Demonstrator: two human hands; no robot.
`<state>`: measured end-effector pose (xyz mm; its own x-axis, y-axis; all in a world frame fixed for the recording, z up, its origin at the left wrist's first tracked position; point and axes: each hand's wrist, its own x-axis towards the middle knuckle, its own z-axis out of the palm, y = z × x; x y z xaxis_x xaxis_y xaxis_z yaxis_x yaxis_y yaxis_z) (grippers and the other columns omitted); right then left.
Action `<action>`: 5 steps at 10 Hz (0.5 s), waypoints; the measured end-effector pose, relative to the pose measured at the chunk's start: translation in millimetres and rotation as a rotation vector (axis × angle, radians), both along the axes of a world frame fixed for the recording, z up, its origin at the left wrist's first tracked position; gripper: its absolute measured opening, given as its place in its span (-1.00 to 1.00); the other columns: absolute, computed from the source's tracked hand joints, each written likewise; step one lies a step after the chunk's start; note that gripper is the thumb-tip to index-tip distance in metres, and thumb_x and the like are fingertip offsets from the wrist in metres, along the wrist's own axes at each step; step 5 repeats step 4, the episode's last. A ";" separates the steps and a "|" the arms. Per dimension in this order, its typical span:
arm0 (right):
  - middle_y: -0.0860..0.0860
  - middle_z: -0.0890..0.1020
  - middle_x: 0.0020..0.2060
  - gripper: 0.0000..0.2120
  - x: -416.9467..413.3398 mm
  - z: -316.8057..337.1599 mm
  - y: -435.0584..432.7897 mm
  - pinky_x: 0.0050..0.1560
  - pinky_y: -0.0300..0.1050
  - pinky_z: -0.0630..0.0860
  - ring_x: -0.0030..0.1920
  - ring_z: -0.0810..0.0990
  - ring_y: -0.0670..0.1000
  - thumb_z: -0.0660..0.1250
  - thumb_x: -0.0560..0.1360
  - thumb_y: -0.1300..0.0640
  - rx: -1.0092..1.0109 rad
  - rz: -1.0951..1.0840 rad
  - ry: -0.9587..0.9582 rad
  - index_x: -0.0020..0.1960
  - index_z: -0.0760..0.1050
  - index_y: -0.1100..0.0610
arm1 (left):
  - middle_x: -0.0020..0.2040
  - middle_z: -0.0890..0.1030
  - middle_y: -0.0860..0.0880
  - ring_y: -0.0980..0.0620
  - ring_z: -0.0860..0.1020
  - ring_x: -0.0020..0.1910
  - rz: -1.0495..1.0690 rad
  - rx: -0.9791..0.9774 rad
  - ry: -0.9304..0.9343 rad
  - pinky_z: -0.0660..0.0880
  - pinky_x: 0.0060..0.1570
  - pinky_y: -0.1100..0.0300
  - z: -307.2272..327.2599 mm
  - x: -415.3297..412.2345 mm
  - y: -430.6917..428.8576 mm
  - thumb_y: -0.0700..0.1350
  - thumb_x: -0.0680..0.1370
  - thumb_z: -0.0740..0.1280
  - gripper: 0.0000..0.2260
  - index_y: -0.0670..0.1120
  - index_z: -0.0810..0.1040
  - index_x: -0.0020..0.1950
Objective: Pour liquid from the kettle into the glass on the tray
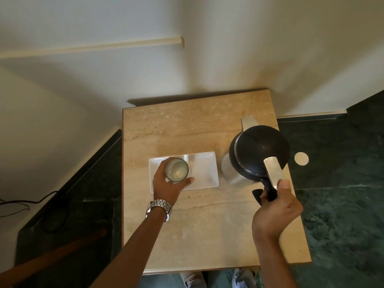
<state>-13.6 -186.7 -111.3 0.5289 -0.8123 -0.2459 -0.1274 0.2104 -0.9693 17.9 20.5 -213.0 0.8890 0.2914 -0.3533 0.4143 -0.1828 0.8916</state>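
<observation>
Left of my right grip [276, 201]: glass [176, 170], upright on the tray [207, 173], held by my left grip [168, 183]. Right grip closed on the kettle [257, 154] handle; spout points away, not glassward.

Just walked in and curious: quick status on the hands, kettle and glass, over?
Left hand gripping glass on white tray. Right hand holding kettle by handle, upright, not pouring. Nothing between them.

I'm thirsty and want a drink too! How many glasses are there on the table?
1. The glass stands on the left part of the white tray, held by the left hand. None shows elsewhere; the kettle could hide something behind it.
</observation>
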 end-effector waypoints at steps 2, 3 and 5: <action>-0.15 0.52 -0.50 -0.71 -11.9 -14.2 23.5 -0.35 -0.15 0.37 -0.41 0.45 -0.18 0.21 0.48 -0.05 -0.061 0.096 -0.040 -0.36 0.57 -0.05 | 0.06 0.63 0.28 0.29 0.57 0.08 -0.013 0.031 -0.022 0.55 -0.18 0.48 0.4 0.1 12.0 -0.17 0.14 0.71 -0.35 0.12 0.56 0.14; -0.15 0.52 -0.44 -0.72 -13.7 -27.1 25.3 -0.29 -0.04 0.38 -0.37 0.46 -0.12 0.21 0.53 -0.09 -0.116 0.125 -0.044 -0.29 0.56 -0.07 | 0.20 0.56 0.20 0.10 0.52 0.22 -0.075 0.038 0.063 0.57 0.10 0.13 -4.9 -0.1 21.7 -0.14 0.08 0.73 -0.05 0.14 0.37 0.38; 0.06 0.57 -0.08 -0.56 -27.6 -8.5 21.6 -0.11 0.06 0.47 -0.09 0.54 0.10 0.16 0.59 -0.24 -0.257 0.225 -0.039 0.09 0.48 0.14 | 0.34 0.39 0.13 0.08 0.39 0.33 -0.262 0.122 0.095 0.39 0.31 0.03 18.5 -17.4 25.4 -0.01 0.03 0.73 0.35 0.11 -0.11 0.57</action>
